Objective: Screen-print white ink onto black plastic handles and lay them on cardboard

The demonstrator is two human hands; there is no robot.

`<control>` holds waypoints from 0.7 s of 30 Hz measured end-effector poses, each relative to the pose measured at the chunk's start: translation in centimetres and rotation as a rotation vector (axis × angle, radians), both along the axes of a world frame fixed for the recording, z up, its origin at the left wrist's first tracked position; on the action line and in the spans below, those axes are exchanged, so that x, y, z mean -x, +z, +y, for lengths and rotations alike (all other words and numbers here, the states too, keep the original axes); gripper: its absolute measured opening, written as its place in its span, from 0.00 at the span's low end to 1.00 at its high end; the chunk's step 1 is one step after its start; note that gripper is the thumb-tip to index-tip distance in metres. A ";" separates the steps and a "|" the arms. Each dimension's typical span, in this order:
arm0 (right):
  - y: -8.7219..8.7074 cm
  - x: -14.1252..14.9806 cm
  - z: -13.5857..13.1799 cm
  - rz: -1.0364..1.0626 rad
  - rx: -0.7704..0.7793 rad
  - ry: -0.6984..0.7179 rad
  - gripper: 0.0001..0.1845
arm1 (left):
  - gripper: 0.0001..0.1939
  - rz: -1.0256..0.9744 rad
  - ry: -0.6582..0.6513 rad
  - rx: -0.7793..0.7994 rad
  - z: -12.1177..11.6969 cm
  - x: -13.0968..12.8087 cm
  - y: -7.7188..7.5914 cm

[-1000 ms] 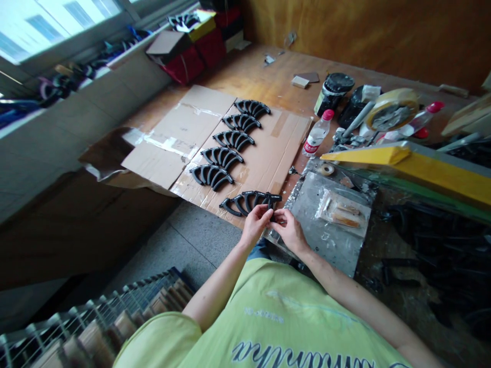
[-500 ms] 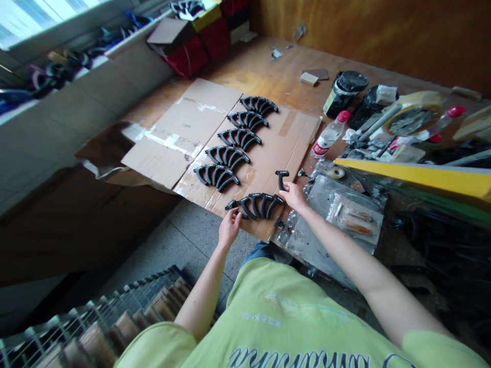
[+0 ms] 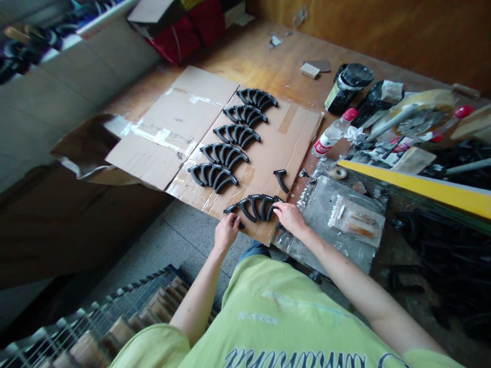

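Observation:
Several groups of curved black plastic pieces (image 3: 224, 153) lie in a row on a flattened cardboard sheet (image 3: 192, 122). The nearest group (image 3: 255, 204) sits at the cardboard's front edge. My left hand (image 3: 226, 231) pinches the left end of that group, fingers curled on the outermost piece. At the group's right end, my right hand (image 3: 289, 217) rests with its fingertips touching the last piece. A single black piece (image 3: 281, 179) lies loose on the cardboard just beyond the right hand.
A plastic bottle with a red cap (image 3: 333, 134), black tins (image 3: 349, 84), a yellow bar (image 3: 418, 186) and a grey plate holding a bagged item (image 3: 356, 217) crowd the right. Red boxes (image 3: 180, 30) stand at the back. A wire rack (image 3: 95, 327) is near left.
My hands parted from the middle to the two ends of the nearest group. The right hand set a single piece down on the cardboard, then drew back to the group.

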State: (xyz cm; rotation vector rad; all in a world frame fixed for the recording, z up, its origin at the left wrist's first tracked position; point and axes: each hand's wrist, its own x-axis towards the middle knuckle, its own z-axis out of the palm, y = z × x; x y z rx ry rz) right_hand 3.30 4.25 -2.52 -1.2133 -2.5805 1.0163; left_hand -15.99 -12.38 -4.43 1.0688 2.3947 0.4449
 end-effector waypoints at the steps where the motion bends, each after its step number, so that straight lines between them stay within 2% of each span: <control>1: -0.3 0.2 -0.5 -0.010 0.009 0.000 0.10 | 0.16 -0.006 -0.006 0.006 0.1 -0.1 0.0; 6: -1.1 1.4 -1.0 -0.093 -0.050 0.008 0.11 | 0.16 -0.034 0.006 -0.020 0.8 -0.9 -0.3; 15: -0.7 1.5 -0.7 -0.087 -0.020 -0.038 0.09 | 0.16 -0.052 0.042 -0.038 1.0 -1.1 -0.4; 21: -0.1 2.0 -0.6 -0.167 -0.038 0.007 0.10 | 0.24 -0.018 0.109 0.053 1.6 -1.9 -0.2</control>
